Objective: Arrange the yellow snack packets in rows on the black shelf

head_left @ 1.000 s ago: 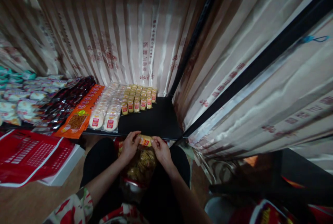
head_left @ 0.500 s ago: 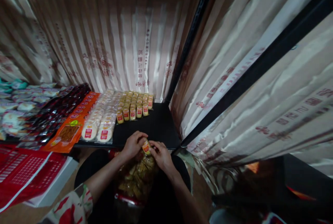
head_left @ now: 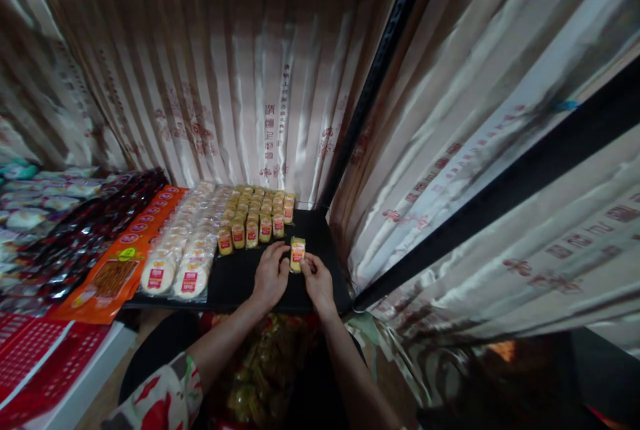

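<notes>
A small yellow snack packet [head_left: 297, 253] with a red label is pinched between my two hands over the black shelf [head_left: 320, 250]. My left hand [head_left: 270, 277] grips its left side and my right hand [head_left: 316, 278] grips its lower right. The packet stands upright just to the right of several rows of identical yellow packets [head_left: 255, 217]. Below my arms, a clear bag of the same snacks [head_left: 260, 370] rests in my lap.
Round white cakes in wrappers [head_left: 175, 263] lie left of the yellow rows, then orange packets [head_left: 120, 263] and dark packets [head_left: 85, 230]. A red and white box [head_left: 40, 363] sits lower left. Shiny printed curtains [head_left: 240, 83] and black frame posts [head_left: 380, 70] surround the shelf.
Both hands lifted the packet from above the bag in my lap forward onto the black shelf, beside the yellow rows. The view tilted down slightly.
</notes>
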The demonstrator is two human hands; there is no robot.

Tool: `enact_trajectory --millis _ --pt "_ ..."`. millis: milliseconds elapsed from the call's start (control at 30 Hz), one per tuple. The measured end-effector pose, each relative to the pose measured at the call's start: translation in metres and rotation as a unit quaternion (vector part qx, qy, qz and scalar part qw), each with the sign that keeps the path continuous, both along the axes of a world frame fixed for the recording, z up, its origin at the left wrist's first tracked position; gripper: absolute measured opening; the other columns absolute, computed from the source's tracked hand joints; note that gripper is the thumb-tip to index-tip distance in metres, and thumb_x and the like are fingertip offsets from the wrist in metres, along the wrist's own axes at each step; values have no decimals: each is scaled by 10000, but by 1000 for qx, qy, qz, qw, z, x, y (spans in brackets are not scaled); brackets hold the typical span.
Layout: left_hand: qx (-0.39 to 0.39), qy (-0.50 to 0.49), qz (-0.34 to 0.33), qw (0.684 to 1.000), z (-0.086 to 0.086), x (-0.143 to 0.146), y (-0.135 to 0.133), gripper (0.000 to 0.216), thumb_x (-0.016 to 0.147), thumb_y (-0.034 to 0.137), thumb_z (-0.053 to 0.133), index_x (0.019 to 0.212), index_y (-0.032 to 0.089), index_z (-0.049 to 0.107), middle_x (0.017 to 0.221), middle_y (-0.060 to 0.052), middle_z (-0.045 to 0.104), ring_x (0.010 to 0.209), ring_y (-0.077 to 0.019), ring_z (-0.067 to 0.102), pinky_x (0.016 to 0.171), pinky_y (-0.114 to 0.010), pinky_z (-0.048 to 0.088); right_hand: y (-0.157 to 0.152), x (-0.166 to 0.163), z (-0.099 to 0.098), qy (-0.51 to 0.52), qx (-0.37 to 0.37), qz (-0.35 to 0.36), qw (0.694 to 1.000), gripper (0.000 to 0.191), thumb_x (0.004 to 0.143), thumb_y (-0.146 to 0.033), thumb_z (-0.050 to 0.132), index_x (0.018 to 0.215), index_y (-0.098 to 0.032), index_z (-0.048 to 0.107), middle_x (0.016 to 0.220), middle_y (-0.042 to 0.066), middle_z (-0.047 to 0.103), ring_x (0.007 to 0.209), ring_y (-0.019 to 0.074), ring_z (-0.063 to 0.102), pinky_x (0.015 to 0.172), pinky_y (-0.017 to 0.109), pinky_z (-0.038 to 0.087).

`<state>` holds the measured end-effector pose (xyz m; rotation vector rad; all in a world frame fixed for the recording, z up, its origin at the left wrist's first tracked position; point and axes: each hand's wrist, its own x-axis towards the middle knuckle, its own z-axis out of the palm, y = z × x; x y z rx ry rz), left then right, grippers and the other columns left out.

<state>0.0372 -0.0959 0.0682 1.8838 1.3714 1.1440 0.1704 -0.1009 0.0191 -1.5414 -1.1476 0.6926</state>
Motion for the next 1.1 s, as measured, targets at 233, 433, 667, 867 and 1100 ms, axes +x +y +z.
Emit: enact_trajectory --millis 233,433,667,867,1100 --pt "-78 11 -47 996 -7 31 30 382 830 176 383 1173 134 545 1299 -95 515 1223 -183 440 1081 -343 297 57 10 4 -61 -42 -64 995 307 765 -382 474 950 -184 620 839 56 682 756 186 629 697 292 478" --pt "-147 -31 -31 988 -11 43 59 429 846 240 391 1258 152 476 1372 -86 443 1279 -181 383 1103 -347 248 97 11 13 -135 -67 -75 986 282 779 -358 468 951 -199 626 850 39 680 775 180 624 699 277 454" --pt "-175 -86 -31 980 -16 44 79 421 857 276 385 1245 146 485 1393 -99 410 1306 -201 341 1107 -375 229 125 6 7 -116 -49 -69 990 250 784 -368 487 958 -221 589 812 13 662 735 156 613 672 258 445" --pt "-180 -111 -22 977 -27 43 87 395 853 271 400 1218 160 504 1361 -95 456 1294 -195 361 1104 -384 234 135 1 -2 -138 -39 -73 987 130 762 -322 511 839 -233 567 742 -9 624 676 150 584 634 260 424" --pt "-184 -123 -30 975 -30 42 90 386 863 254 388 1215 148 508 1365 -105 449 1297 -196 357 1102 -395 242 131 -2 -10 -196 -8 -76 978 159 741 -283 491 852 -206 575 827 47 605 775 193 571 692 295 427"
